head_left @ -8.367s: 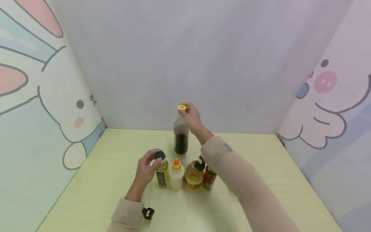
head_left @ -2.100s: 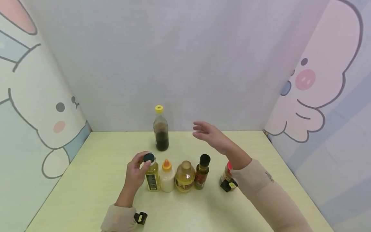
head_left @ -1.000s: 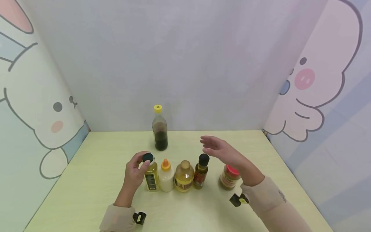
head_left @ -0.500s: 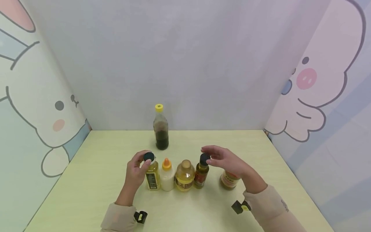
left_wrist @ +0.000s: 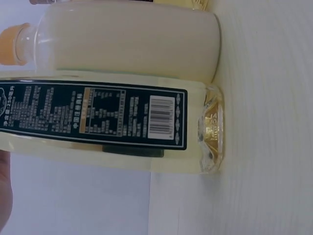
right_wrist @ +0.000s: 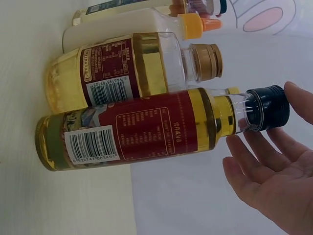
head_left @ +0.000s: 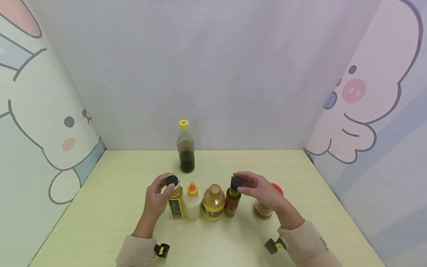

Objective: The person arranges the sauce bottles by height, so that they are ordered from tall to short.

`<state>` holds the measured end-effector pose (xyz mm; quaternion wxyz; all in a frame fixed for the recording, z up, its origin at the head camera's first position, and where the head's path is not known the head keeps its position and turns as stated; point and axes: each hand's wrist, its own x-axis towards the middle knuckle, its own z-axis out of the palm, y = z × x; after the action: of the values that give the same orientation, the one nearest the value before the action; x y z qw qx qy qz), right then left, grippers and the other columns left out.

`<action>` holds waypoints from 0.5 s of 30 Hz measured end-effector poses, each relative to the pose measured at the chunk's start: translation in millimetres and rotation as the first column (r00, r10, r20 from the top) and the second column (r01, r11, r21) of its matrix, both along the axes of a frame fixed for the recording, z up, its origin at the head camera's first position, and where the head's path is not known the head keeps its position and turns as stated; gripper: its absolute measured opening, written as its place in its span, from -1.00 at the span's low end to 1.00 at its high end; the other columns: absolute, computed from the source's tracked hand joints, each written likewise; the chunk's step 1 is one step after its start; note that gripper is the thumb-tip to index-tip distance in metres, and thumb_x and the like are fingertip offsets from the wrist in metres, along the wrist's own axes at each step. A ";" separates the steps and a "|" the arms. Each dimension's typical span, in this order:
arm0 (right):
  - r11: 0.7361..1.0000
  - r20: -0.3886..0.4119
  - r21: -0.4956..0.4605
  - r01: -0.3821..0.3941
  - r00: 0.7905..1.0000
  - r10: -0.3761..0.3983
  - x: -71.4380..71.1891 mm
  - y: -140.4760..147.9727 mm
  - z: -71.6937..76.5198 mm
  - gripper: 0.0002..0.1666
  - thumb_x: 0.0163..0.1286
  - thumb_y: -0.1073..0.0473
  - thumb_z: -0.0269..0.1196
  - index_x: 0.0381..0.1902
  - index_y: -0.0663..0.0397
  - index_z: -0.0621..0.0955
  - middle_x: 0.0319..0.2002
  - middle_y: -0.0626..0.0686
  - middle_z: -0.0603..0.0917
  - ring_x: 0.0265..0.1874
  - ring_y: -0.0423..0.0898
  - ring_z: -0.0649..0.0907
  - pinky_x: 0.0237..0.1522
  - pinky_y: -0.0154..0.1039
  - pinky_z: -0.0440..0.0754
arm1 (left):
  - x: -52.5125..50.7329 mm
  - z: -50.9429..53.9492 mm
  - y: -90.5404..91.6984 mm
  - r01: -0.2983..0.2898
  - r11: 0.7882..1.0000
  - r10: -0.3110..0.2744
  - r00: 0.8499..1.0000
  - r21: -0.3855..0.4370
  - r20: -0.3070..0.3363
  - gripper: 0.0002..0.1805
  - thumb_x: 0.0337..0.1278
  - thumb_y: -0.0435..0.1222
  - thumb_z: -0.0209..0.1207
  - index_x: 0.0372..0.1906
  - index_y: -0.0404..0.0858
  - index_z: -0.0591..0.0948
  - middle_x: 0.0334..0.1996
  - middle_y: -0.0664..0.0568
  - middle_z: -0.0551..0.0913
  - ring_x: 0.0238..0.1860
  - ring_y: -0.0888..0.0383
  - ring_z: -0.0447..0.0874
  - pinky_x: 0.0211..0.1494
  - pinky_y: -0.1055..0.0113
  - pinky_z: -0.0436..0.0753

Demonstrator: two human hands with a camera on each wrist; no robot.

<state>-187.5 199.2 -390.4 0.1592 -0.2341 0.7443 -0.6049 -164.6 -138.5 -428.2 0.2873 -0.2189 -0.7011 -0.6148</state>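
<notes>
My left hand (head_left: 157, 196) grips a rectangular, dark-capped bottle of pale yellow oil (head_left: 176, 204) near its cap, at the left end of a row. In the right wrist view, the thumb of my right hand (right_wrist: 279, 176) touches the black cap and its fingers curl beside the neck of a slim, red-labelled oil bottle (right_wrist: 156, 125). This bottle stands upright at the row's right end. Between the two stand a white squeeze bottle (head_left: 193, 207) with an orange nozzle and a rounded bottle of yellow oil (head_left: 213, 204) with a gold cap.
Behind the row stands a tall, yellow-capped bottle of dark liquid (head_left: 186, 154). A red-lidded jar (head_left: 263, 210) is partly hidden by my right hand. The pale table (head_left: 133, 167) meets a grey back wall (head_left: 213, 74), with cartoon-printed side walls.
The right hand has let go of the yellow-capped bottle, which stands farther left. Over the last second this hand came down to the red-labelled bottle's cap. The left hand keeps its grip.
</notes>
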 end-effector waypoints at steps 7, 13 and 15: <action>0.998 0.000 -0.027 0.052 0.999 -0.052 -0.3 -2.4 -7.1 -0.44 0.42 0.23 0.23 0.29 0.38 0.39 0.19 0.32 0.50 0.15 0.15 0.54 0.14 -0.16 0.51 | -7.5 -18.1 -7.9 0.004 1.000 -0.003 0.998 -0.016 0.058 -0.75 0.21 -0.53 0.18 -0.01 -0.48 0.55 -0.16 0.24 0.65 -0.14 0.28 0.63 0.03 0.56 0.50; 0.996 -0.017 -0.036 0.086 0.996 -0.087 0.5 -5.3 -11.0 -0.45 0.42 0.20 0.25 0.27 0.35 0.42 0.14 0.30 0.52 0.10 0.12 0.56 0.10 -0.20 0.54 | -2.0 -13.3 -9.5 0.032 0.999 -0.031 0.988 -0.001 0.150 -0.70 0.20 -0.59 0.13 0.05 -0.47 0.54 -0.13 0.19 0.64 -0.06 0.33 0.59 0.11 0.55 0.46; 0.994 -0.010 -0.049 0.094 0.995 -0.095 0.8 -6.5 -12.3 -0.44 0.41 0.21 0.26 0.27 0.36 0.42 0.15 0.30 0.52 0.10 0.12 0.56 0.10 -0.21 0.54 | -1.2 -13.0 -9.9 0.038 0.999 -0.037 0.986 -0.003 0.160 -0.68 0.21 -0.60 0.13 0.07 -0.48 0.53 -0.11 0.19 0.64 -0.05 0.33 0.58 0.12 0.56 0.45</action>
<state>-186.7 192.7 -402.7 0.1200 -0.2062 0.7406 -0.6282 -165.9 -148.4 -441.2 0.2178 -0.1829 -0.7193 -0.6338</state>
